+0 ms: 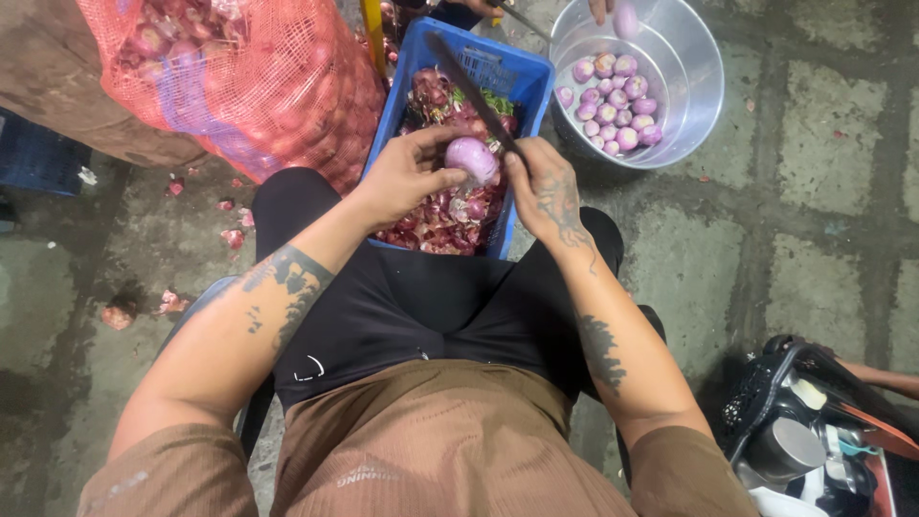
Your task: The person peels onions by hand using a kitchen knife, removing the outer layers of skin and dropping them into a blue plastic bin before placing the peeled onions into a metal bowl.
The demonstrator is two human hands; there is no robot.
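Seen from above, a seated person in black trousers and a brown shirt holds a peeled purple onion [472, 158] over the near end of a blue plastic crate [529, 72] that stands on a concrete floor [814, 249] between the knees. The left hand [407, 177] cups the onion from the left, thumb and fingers curled around it and pressed against its sides. The right hand [544, 187] is closed around the handle of a long dark knife [469, 91], whose blade slants up and away over the crate, its base meeting the onion's right side. The crate is full of dark red onion skins [445, 215] and trimmings. Beyond the crate's far right corner stands a round metal basin [694, 86] holding a small heap of peeled onions [615, 101]; another person's hand [605, 10] reaches over its far rim. To the left of the crate leans a red mesh sack [249, 77] bulging with unpeeled onions, and loose bits of skin lie on the floor near it. A black basket [766, 402] of assorted items sits at the lower right. The onion looks light, firm and round; stripped of its dry skin, its surface is probably smooth and a little slippery, so it likely wants a wrapping hold around its widest part, fingertips kept clear of the blade, as the left hand appears to do.
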